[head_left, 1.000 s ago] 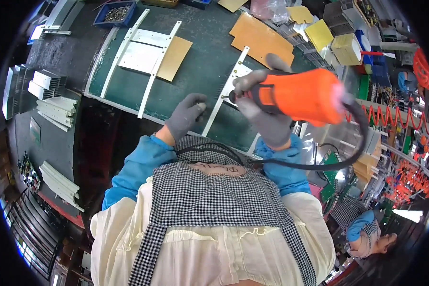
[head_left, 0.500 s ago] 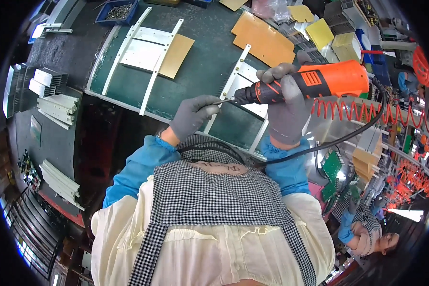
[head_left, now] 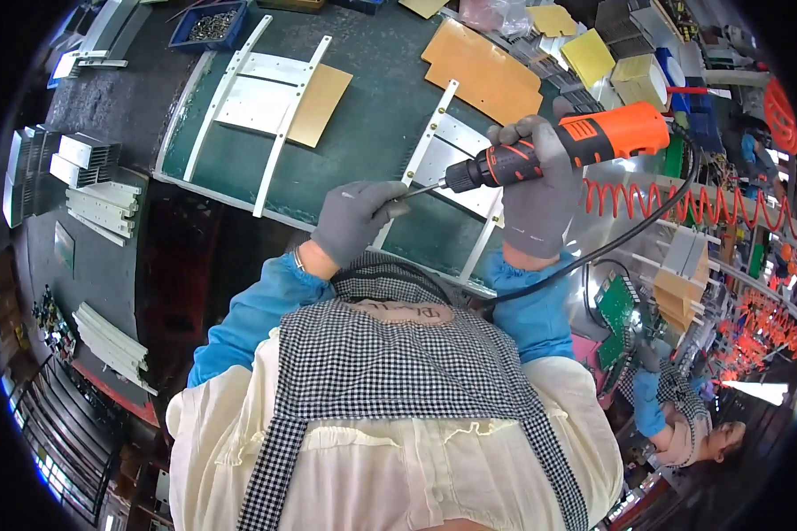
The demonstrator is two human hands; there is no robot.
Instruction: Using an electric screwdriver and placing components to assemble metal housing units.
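Note:
My right hand [head_left: 543,190], in a grey glove, is wrapped round an orange and black electric screwdriver [head_left: 584,143]. The tool lies nearly level above the bench, its black chuck pointing left and its rear end a little farther away. A thin metal bit [head_left: 430,188] sticks out of the chuck. At the tip of that bit, the gloved fingers of my left hand [head_left: 356,219] are pinched together; whether a screw is also between them is hidden. Beneath the tool lies a white frame [head_left: 429,146] with two rails and brass-coloured fasteners along one rail.
Another white frame [head_left: 261,88] lies on the green bench [head_left: 363,115] at left, over a tan sheet [head_left: 321,104]. A blue bin [head_left: 208,26] of small metal parts stands at the far left. The tool's black cable [head_left: 624,254] loops past my right arm. A co-worker [head_left: 673,420] is at lower right.
The screwdriver's rear end has swung slightly away from me, and its chuck has drawn back from my left fingers, so more of the bit shows. My left hand keeps its pinch.

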